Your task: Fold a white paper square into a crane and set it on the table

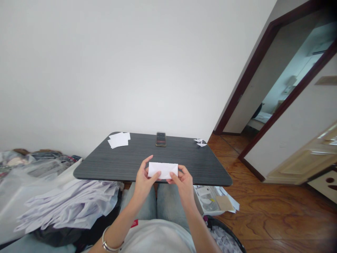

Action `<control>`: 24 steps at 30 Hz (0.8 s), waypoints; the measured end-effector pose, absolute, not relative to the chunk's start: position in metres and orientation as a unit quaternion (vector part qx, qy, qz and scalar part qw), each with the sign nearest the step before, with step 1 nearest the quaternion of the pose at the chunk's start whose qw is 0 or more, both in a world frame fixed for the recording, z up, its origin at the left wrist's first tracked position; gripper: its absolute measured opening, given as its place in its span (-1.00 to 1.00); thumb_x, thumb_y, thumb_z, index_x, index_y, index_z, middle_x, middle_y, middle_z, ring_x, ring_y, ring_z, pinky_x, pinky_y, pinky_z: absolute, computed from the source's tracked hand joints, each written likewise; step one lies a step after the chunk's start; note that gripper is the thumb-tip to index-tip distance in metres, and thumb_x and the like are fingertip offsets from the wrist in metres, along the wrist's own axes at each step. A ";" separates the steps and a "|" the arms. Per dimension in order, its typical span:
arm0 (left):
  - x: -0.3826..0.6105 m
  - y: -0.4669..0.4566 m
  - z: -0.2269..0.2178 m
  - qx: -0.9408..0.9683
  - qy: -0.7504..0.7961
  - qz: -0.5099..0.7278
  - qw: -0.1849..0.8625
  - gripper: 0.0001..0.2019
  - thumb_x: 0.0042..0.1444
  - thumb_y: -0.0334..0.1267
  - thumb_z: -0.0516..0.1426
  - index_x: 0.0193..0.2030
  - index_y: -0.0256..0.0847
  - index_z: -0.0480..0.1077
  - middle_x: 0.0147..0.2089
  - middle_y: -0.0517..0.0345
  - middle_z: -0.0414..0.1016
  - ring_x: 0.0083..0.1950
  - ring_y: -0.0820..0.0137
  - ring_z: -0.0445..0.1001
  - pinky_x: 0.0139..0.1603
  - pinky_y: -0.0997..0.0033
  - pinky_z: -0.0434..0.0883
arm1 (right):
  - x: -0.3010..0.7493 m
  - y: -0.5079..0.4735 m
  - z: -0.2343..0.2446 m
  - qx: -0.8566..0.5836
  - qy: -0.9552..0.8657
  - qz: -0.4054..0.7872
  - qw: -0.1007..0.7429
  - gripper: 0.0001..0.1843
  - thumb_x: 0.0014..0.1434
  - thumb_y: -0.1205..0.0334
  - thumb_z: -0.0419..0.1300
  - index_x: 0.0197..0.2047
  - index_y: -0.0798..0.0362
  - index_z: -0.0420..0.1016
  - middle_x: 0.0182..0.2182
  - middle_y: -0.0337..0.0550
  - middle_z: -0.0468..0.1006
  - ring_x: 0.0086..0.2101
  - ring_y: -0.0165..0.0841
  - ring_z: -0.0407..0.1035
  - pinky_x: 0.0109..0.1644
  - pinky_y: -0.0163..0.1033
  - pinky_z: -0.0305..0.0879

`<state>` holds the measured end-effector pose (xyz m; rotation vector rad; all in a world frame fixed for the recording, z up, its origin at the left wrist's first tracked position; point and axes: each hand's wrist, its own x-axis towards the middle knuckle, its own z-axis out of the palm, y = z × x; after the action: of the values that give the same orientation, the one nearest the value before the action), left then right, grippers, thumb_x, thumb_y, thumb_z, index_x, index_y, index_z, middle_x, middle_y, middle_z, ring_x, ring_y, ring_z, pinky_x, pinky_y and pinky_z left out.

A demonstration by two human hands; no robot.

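Note:
A white piece of folded paper (163, 168), a wide rectangle, is held up just over the front edge of the dark table (105, 167). My left hand (144, 179) pinches its left part, thumb on the near face and index finger raised off it. On the right end, my right hand (183, 179) grips the sheet with the thumb in front and the fingers behind. Several white paper sheets (118, 140) lie at the table's back left. Small folded white paper shapes (200, 142) rest at the back right.
A phone (161, 139) stands at the table's back, near the wall. Left of the table is a heap of white cloth or paper (71, 203). A box of items (209, 200) and a dark bin of paper pieces (225, 240) sit at the right, below the tabletop.

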<state>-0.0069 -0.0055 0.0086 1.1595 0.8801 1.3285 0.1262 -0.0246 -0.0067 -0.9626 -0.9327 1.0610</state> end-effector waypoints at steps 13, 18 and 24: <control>-0.008 -0.005 0.003 0.515 0.366 0.568 0.528 -0.62 -0.12 -0.28 0.19 -0.13 -0.21 0.22 -0.35 0.22 0.37 -0.34 0.41 0.42 -0.46 0.46 0.47 | 0.125 -0.025 -0.009 -0.412 -0.419 0.487 0.646 -0.73 -0.04 0.18 0.24 -0.29 0.13 0.33 -0.54 -0.22 0.56 -0.59 -0.45 0.41 -0.51 -0.39 0.37; -0.009 -0.004 0.002 0.513 0.370 0.569 0.526 -0.68 -0.11 -0.25 0.18 -0.20 -0.21 0.21 -0.37 0.22 0.38 -0.36 0.40 0.43 -0.49 0.47 0.46 | 0.126 -0.026 -0.009 -0.418 -0.425 0.478 0.645 -0.72 -0.04 0.12 0.23 -0.31 0.12 0.33 -0.56 -0.24 0.56 -0.59 -0.41 0.42 -0.50 -0.34 0.40; -0.009 -0.004 0.004 0.516 0.373 0.563 0.527 -0.65 -0.12 -0.25 0.19 -0.18 -0.21 0.19 -0.36 0.18 0.40 -0.36 0.39 0.44 -0.49 0.46 0.46 | 0.126 -0.025 -0.010 -0.415 -0.431 0.473 0.647 -0.73 -0.02 0.12 0.21 -0.30 0.11 0.33 -0.55 -0.24 0.56 -0.58 -0.40 0.43 -0.48 -0.31 0.42</control>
<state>-0.0093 -0.0042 0.0036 1.2338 0.8921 1.3463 0.1262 -0.0253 -0.0097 -0.9439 -0.9805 1.0762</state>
